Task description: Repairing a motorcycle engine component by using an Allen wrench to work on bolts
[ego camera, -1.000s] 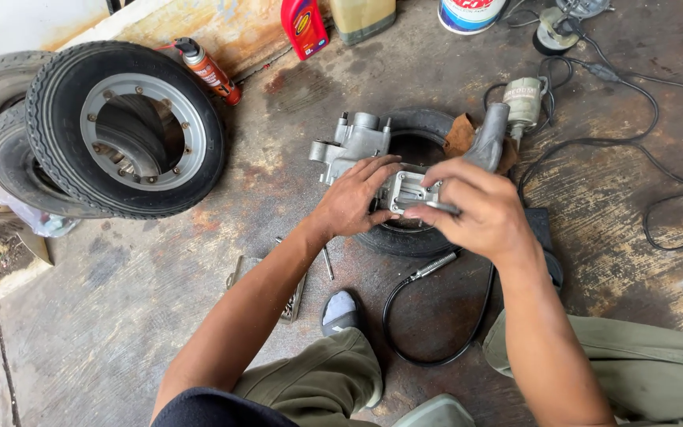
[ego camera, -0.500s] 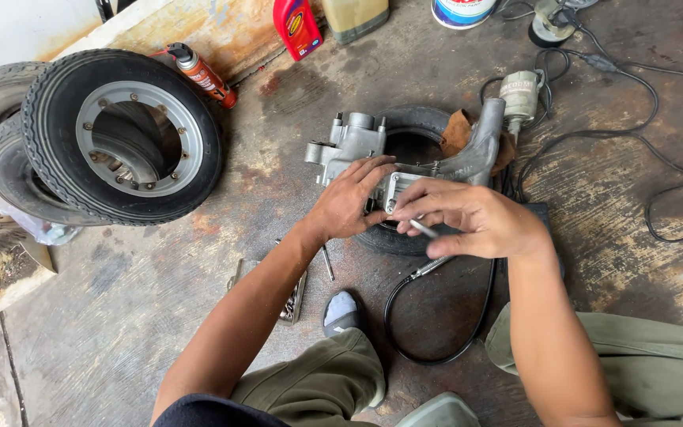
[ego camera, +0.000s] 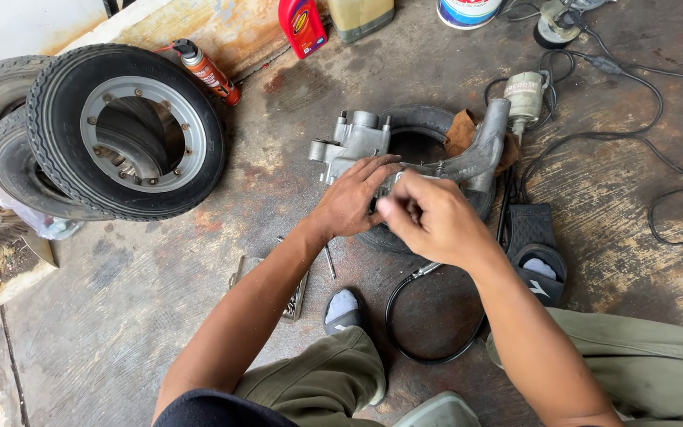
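The right hand [ego camera: 436,217] now lies further to the left than half a second ago, over the middle of the grey metal engine casing [ego camera: 405,154], and its fingers [ego camera: 393,207] are pinched narrow, perhaps around a small fastener, but the view is too blurred to tell. The left hand [ego camera: 353,198] stays flat on the casing and steadies it, fingers spread and not closed around anything. The casing rests on a small black tyre [ego camera: 428,126] on the concrete floor [ego camera: 594,205]. The work seems to move from one point of the casing to another. A wheel with a silver rim [ego camera: 124,130] stands well apart on the left.
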